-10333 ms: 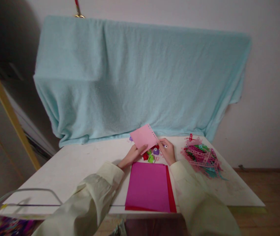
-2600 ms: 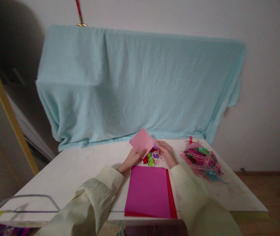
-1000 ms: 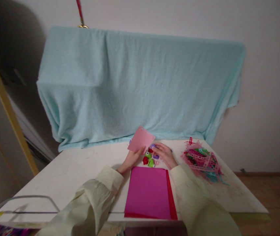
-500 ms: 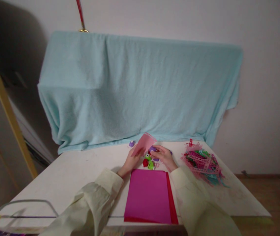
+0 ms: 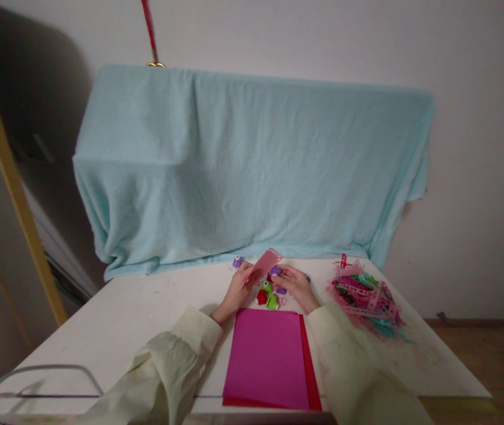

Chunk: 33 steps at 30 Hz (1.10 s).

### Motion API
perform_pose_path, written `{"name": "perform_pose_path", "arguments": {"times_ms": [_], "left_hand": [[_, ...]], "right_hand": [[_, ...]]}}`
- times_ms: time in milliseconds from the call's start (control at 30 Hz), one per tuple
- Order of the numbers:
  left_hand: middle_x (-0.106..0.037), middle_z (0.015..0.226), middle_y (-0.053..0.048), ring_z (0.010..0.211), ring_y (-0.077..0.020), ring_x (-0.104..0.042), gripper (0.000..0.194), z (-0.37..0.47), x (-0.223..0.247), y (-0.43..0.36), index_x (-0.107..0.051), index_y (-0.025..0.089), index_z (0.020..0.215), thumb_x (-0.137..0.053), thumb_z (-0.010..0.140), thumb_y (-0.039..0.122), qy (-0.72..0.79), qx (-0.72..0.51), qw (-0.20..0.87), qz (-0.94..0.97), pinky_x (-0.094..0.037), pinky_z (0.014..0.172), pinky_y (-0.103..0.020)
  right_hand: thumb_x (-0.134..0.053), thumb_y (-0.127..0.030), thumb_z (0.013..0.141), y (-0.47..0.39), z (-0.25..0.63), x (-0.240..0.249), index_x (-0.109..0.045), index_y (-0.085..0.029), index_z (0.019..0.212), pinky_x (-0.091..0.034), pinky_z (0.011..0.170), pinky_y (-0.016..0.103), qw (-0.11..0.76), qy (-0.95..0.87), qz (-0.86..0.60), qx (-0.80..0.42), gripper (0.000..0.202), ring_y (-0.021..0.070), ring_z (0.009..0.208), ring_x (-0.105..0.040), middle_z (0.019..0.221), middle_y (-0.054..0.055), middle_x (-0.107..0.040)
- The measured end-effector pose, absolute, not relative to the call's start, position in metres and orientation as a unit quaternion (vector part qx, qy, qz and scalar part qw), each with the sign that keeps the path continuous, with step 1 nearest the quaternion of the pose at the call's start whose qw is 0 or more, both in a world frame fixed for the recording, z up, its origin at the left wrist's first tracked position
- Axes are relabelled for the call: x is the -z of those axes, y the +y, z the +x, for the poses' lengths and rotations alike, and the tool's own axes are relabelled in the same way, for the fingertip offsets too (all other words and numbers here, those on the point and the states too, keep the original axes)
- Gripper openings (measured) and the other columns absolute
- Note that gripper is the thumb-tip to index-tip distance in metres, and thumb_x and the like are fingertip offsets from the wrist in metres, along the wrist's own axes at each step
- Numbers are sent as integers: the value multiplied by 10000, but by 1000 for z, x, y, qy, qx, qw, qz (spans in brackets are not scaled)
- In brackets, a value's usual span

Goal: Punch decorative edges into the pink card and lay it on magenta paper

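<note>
My left hand [image 5: 237,290] grips a pink sheet of paper [image 5: 262,265], tilted up, with small holes punched along its far edge. Between the fingers of my right hand [image 5: 295,285] is a purple punch [image 5: 275,271], close to the paper's right side. Below the paper, on the table, lie a green punch [image 5: 272,301] and a red punch [image 5: 261,297], with other small punches around them. A further purple punch [image 5: 237,261] sits behind my left hand. Nearer to me lies a stack of magenta paper [image 5: 265,357] with red sheets under it.
A tangled pile of punched paper strips [image 5: 369,298] lies on the right of the white table [image 5: 146,319]. A light blue cloth [image 5: 256,165] hangs behind the table. A grey curved metal bar [image 5: 52,367] is at the front left.
The pink paper has turned and now shows narrower, more edge-on. My hands stay in nearly the same place; the whole view has shifted slightly.
</note>
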<state>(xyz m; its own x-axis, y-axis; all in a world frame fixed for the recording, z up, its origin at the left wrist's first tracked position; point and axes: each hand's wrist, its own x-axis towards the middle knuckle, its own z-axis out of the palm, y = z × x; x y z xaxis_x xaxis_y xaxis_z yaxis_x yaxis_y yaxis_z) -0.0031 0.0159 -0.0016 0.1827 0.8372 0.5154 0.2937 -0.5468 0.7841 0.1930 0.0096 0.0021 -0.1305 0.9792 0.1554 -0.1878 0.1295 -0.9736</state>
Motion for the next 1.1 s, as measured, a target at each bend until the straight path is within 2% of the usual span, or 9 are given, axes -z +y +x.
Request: {"name": "perform_pose_path", "arguments": {"times_ms": [200,367,500,633,833,1100], "left_hand": [[-646,958,-76,881,-215,-590,324,-3,2,17,-686,184,939,-466,901,419,392,-497,265,728,-452,822,-316],[-681,970,-77,897,-224,-613,305,-2,3,15,-682,184,963,-490,884,407,418,-475,294,717,-456,845,-327],[-704,923,-74,860,-224,-627,282,0,4,13,-682,179,949,-528,861,398,429,-469,306,709,-469,816,-328],[-711,892,-71,836,-225,-631,300,1,4,11,-685,173,925,-522,861,417,435,-464,314,705,-482,786,-323],[-716,888,-67,877,-238,-631,392,5,4,6,-671,151,985,-538,838,490,455,-480,328,675,-488,814,-334],[-719,962,-91,905,-252,-639,431,4,-3,3,-671,153,1029,-529,838,512,438,-469,357,679,-486,853,-357]], "right_hand": [[-806,-363,645,11,193,-4,-691,-180,953,-501,649,282,550,-526,-373,-532,376,184,730,-644,835,51,-709],[-787,-385,665,12,193,-3,-682,-175,918,-431,550,253,562,-514,-374,-530,345,127,567,-561,705,7,-665],[-773,-407,683,10,195,-6,-672,-181,909,-389,511,243,565,-504,-378,-533,335,114,532,-518,669,-11,-635],[-776,-409,679,10,196,-7,-668,-189,909,-394,529,245,570,-501,-377,-531,336,121,559,-524,690,-10,-638],[-783,-394,674,13,195,-5,-665,-181,950,-412,544,257,602,-487,-373,-512,368,116,559,-508,856,34,-683],[-790,-389,676,9,197,-8,-646,-197,983,-431,571,262,592,-479,-363,-537,389,138,596,-566,761,16,-681]]}}
